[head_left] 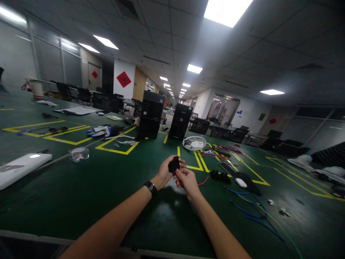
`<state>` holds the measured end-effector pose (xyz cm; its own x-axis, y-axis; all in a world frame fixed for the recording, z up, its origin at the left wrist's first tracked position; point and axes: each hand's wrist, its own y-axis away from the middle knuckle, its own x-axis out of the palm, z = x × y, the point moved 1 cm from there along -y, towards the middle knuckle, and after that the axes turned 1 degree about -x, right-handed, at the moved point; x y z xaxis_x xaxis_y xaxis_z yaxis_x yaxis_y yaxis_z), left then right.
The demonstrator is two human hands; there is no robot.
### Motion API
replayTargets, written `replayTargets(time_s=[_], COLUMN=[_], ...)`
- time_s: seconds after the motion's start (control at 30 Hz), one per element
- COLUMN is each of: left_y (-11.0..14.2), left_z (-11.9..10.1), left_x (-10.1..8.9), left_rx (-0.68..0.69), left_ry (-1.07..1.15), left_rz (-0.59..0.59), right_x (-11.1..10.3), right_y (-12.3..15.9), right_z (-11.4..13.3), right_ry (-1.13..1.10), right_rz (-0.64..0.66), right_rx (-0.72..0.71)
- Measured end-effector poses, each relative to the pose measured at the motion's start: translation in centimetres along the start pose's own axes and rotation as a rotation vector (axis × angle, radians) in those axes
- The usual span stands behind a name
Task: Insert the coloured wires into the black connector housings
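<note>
head view: left hand [165, 172], right hand [185, 180] grip black part [174, 164]; basket [194, 143] contents unclear.

A small black part [174, 164], dark and matte with a blocky, uneven outline, is held up above the green table [81, 194], in front of the two black computer towers [151, 114]. It sits pinched between the fingertips of the left hand [165, 172] and the right hand [185, 180]. Its finer details cannot be made out.
</note>
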<state>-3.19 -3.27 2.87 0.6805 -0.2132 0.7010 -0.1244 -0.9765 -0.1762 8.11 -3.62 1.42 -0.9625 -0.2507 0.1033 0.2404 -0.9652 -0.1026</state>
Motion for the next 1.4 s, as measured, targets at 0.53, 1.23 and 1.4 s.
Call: replayTargets(time_s=[0.53,1.23,1.4], left_y=[0.7,-1.7,-2.4], left_z=[-0.5,-5.8,-2.9], left_x=[1.3,-8.2,-8.2], left_rx=[0.144,0.296,0.209], left_ry=[-0.330,-0.366,-0.752], left_rz=[0.018,-0.714,-0.561], right_x=[-1.0,-0.1,2.4], right_y=[0.1,3.8,5.1], right_z=[0.3,2.2,0.8], right_ry=[0.079,0.621,1.084], right_rz=[0.142,0.036,0.199], right_rx=[0.059,-0.430,-0.630])
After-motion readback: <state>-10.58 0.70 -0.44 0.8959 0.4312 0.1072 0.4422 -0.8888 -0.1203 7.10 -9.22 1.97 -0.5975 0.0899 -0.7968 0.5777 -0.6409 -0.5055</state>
